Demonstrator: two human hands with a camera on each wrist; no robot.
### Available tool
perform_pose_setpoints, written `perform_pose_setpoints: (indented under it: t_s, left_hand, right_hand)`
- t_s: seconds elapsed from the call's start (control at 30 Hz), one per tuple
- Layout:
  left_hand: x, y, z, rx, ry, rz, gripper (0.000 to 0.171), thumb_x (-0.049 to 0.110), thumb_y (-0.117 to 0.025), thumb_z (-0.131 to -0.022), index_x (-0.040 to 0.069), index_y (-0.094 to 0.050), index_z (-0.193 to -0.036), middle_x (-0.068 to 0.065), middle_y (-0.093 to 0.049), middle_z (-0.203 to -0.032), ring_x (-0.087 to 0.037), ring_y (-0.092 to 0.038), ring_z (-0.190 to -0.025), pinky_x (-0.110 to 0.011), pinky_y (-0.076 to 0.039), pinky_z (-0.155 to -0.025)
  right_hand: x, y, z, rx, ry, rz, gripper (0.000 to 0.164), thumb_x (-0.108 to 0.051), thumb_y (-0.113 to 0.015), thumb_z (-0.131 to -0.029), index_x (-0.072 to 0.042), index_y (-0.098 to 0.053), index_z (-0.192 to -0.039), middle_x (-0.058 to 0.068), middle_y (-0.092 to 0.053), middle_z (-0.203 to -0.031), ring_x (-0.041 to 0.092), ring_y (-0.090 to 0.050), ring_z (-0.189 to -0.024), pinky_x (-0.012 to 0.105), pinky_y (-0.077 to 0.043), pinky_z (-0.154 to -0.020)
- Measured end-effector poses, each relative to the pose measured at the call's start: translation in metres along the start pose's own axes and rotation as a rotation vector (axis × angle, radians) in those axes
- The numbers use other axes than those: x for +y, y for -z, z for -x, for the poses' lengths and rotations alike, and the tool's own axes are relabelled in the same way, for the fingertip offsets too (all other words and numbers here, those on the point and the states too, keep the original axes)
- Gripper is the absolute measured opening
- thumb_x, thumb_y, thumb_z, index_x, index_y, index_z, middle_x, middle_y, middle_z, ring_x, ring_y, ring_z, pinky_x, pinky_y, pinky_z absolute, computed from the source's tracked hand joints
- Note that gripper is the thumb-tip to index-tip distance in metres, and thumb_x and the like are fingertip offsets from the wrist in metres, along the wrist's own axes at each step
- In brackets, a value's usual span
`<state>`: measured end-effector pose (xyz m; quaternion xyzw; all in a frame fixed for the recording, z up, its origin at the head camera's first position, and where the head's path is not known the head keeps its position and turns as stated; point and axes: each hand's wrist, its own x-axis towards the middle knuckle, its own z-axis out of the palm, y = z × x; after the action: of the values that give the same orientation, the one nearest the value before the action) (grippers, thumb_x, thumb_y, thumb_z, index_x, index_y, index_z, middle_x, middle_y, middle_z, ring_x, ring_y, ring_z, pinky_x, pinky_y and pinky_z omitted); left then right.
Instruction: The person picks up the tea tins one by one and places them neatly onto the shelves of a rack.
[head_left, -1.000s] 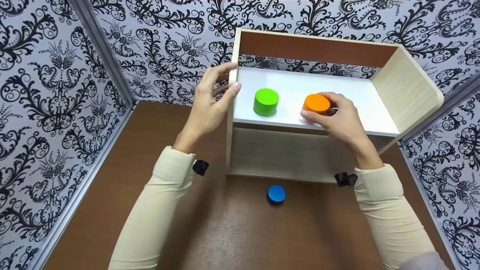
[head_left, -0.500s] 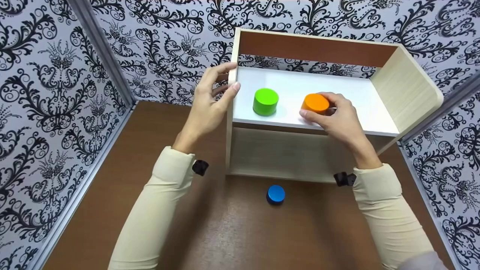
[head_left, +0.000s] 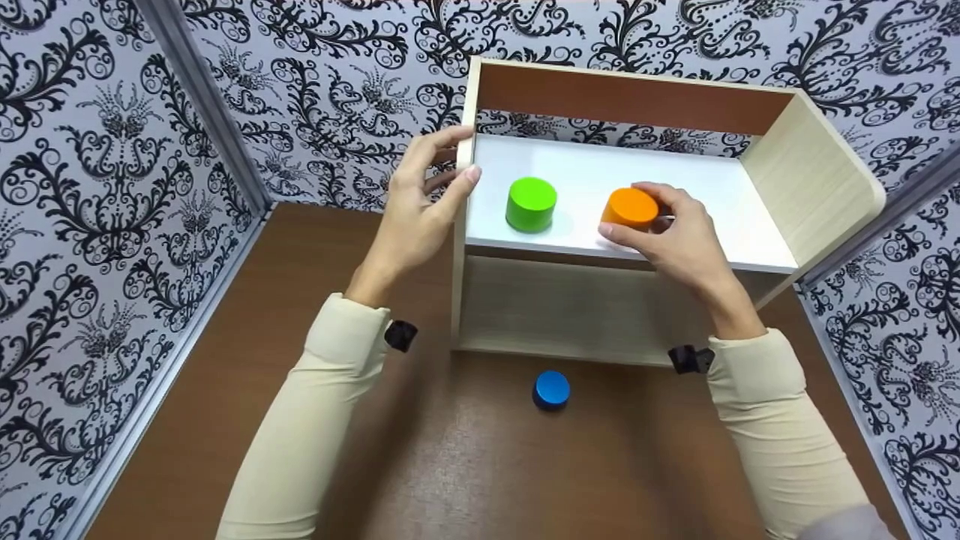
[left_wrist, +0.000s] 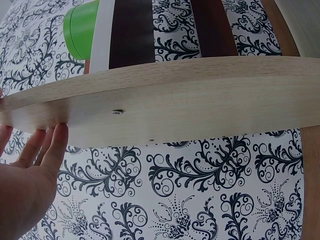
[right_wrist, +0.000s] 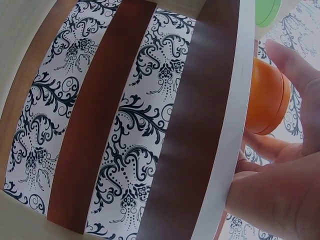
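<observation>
In the head view, my left hand (head_left: 420, 202) holds the left side panel (head_left: 470, 105) of a small wooden shelf unit, thumb at its front edge and fingers along the outside. The left wrist view shows those fingertips (left_wrist: 61, 134) against the pale wood. My right hand (head_left: 690, 236) grips an orange cylinder (head_left: 628, 208) between thumb and fingers at the front of the white upper board (head_left: 592, 161). A seam runs round the orange cylinder in the right wrist view. To its left a green cylinder (head_left: 531, 204) stands upright on the same board.
A blue cylinder (head_left: 552, 390) stands on the brown table (head_left: 465, 457) in front of the unit. Below the white board is an open lower compartment (head_left: 562, 307). The right side panel (head_left: 817, 172) rises beyond my right hand, and patterned walls (head_left: 337, 97) enclose the table.
</observation>
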<state>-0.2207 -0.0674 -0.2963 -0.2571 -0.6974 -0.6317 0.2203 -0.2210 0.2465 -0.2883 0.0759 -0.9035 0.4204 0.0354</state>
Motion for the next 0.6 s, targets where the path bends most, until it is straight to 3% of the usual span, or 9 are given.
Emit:
perform_pose_setpoints:
  t_s: [0.27,0.6]
  left_hand:
    - [-0.002,0.000,0.000,0.001,0.011,0.001,0.041,0.008,-0.062,-0.099,0.000,-0.056,-0.138,-0.013,-0.051,-0.129,-0.023,-0.056,-0.120,-0.033,-0.052,-0.106]
    - [-0.001,0.000,0.000,0.000,0.010,-0.003,0.041,0.008,-0.063,-0.099,0.002,-0.056,-0.138,-0.012,-0.051,-0.128,-0.022,-0.056,-0.120,-0.032,-0.052,-0.106]
  right_hand:
    - [0.002,0.003,0.005,0.013,-0.012,0.018,0.090,-0.047,-0.083,-0.082,-0.009,-0.044,-0.153,0.014,-0.050,-0.142,0.033,-0.047,-0.112,0.038,-0.044,-0.097]
    - [0.004,0.011,0.016,0.041,-0.022,-0.013,0.089,-0.045,-0.085,-0.081,-0.009,-0.045,-0.152,0.015,-0.047,-0.143,0.036,-0.051,-0.120,0.047,-0.046,-0.109]
